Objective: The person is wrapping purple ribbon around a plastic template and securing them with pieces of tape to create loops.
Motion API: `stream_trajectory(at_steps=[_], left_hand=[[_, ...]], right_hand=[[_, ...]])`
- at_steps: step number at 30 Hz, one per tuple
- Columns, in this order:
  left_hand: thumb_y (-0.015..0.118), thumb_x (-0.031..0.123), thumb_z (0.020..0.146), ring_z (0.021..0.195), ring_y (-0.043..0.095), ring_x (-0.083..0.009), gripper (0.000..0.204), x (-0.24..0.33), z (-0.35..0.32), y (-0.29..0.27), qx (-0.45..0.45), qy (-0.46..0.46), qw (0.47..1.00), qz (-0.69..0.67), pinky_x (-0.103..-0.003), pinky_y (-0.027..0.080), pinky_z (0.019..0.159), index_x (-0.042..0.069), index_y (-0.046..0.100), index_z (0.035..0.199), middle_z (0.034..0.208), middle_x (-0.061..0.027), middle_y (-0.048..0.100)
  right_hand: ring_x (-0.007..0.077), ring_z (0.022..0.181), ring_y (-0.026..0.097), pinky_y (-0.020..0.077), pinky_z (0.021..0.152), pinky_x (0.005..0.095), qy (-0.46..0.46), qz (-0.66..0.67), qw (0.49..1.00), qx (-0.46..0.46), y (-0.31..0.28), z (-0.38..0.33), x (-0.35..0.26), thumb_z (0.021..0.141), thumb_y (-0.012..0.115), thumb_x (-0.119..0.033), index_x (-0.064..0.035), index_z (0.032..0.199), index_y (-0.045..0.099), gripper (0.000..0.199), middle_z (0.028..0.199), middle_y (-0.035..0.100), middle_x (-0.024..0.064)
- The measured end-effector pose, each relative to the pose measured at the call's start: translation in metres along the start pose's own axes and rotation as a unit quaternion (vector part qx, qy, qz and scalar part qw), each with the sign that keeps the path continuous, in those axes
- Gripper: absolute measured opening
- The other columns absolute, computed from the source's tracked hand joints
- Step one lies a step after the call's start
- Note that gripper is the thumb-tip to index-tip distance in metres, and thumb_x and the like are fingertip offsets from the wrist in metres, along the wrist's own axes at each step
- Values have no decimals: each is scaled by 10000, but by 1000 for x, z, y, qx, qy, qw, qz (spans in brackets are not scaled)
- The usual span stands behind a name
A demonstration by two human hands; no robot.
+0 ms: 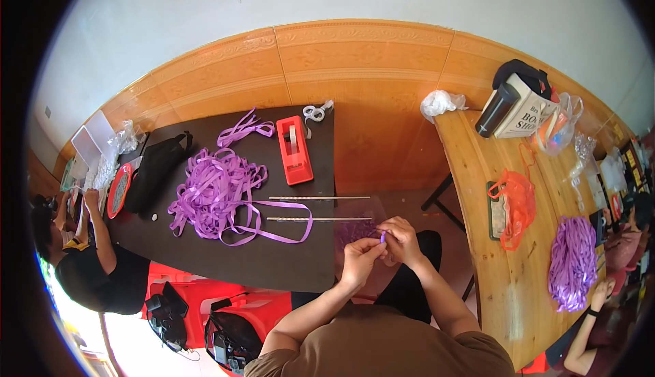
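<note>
Left hand (361, 253) and right hand (402, 237) fingers pinched closed on a purple ribbon piece (383, 238), near the ribbon pile (215, 193) on the counter (273, 268).

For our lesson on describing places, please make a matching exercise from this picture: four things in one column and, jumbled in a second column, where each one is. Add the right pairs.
Things
1. red tape dispenser
2. orange plastic bag
3. small purple ribbon piece
4. black bag

Places
A. on the light wooden table at the right
B. pinched between the left hand and the right hand
C. on the dark table, left of the loose ribbon heap
D. on the dark table, right of the loose ribbon heap

Pairs: 1-D, 2-A, 3-B, 4-C
</note>
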State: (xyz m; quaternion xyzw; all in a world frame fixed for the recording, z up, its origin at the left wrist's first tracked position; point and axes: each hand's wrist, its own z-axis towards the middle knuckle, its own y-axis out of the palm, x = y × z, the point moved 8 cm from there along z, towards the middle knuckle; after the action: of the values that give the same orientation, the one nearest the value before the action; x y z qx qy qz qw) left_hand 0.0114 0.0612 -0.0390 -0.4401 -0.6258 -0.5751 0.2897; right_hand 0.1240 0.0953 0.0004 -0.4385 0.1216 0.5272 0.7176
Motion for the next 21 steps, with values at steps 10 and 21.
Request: stream_trajectory(at_steps=[10,21], left_hand=[[601,31,856,675,598,-104,78,-13,19,-7,47,5,999,-24,-216,484,663,-17,650,894,758,-54,651],[598,27,856,709,618,-143,63,19,28,-20,133,174,971,-92,-254,494,701,0,634,901,800,-87,660]], right_hand=[[226,759,573,392,623,350,-114,-199,970,82,-20,74,-17,715,685,-68,-78,913,645,202,849,605,41],[217,751,556,390,613,335,-167,-154,972,54,10,117,-16,716,696,-137,-92,894,659,188,834,582,29]])
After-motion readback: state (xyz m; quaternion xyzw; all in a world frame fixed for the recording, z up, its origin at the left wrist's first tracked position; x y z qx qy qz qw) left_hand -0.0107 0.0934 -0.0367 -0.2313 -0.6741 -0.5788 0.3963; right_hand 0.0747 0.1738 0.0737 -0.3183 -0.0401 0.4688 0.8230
